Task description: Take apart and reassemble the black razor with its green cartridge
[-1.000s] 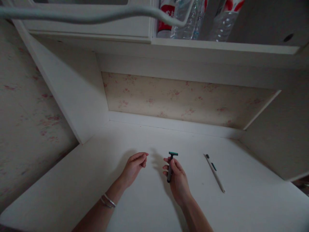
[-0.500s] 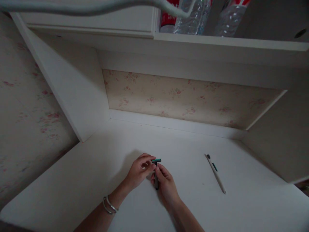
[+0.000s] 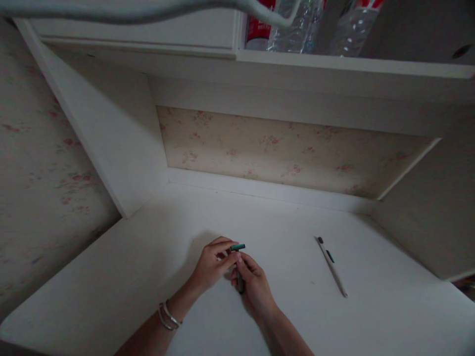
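Teal-headed plastic razor (image 3: 238, 262), right hand (image 3: 254, 284), left hand (image 3: 212, 263) pinching head

Two bare forearms uncovered to the frame edge, bare left hand (image 3: 212, 264), bare right hand (image 3: 257, 288), two thin silver-coloured metal bangles (image 3: 168, 316), round in section, worn side by side on the left wrist.

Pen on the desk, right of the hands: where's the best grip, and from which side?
Grip the pen mid-barrel, on the plain white stretch nearer than the dark clip, coming straight down from above and pinching across its width. It lies flat on the desk, slanting far-left to near-right, nothing beside it. The right hand, holding the razor, is nearer.
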The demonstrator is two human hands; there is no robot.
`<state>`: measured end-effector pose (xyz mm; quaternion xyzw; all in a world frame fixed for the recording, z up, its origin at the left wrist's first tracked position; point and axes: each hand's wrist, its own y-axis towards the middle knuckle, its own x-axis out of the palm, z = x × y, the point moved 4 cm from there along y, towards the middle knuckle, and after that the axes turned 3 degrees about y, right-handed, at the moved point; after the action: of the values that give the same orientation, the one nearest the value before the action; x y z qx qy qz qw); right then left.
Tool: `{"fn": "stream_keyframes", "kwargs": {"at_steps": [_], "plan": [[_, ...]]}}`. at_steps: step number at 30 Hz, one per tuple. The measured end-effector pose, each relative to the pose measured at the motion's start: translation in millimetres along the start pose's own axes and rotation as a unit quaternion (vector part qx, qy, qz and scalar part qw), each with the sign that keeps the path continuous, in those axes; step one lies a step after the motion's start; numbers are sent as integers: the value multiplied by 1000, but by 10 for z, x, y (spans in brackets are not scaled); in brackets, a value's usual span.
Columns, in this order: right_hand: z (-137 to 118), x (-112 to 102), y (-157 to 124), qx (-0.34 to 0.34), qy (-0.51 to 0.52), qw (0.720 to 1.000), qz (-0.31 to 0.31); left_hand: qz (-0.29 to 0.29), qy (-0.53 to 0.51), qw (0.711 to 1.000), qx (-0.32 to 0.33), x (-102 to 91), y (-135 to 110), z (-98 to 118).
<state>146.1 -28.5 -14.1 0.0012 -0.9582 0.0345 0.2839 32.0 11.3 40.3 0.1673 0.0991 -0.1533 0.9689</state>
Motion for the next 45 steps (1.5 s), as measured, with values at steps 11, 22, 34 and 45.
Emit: {"fn": "stream_keyframes", "kwargs": {"at_steps": [11, 22, 34, 45], "plan": [[5, -12, -1, -3, -18, 1000, 5, 12, -28, 1000, 2, -22, 11, -26], [-6, -6, -7, -12, -24, 1000, 4, 18, -47, 999, -9, -24, 15, -32], [-17, -11, -4, -10, -19, 1000, 5, 18, -70, 997, -27, -18, 20, -90], [-70, -14, 9, -29, -15, 999, 24, 19, -65, 997, -22, -42, 16, -80]]}}
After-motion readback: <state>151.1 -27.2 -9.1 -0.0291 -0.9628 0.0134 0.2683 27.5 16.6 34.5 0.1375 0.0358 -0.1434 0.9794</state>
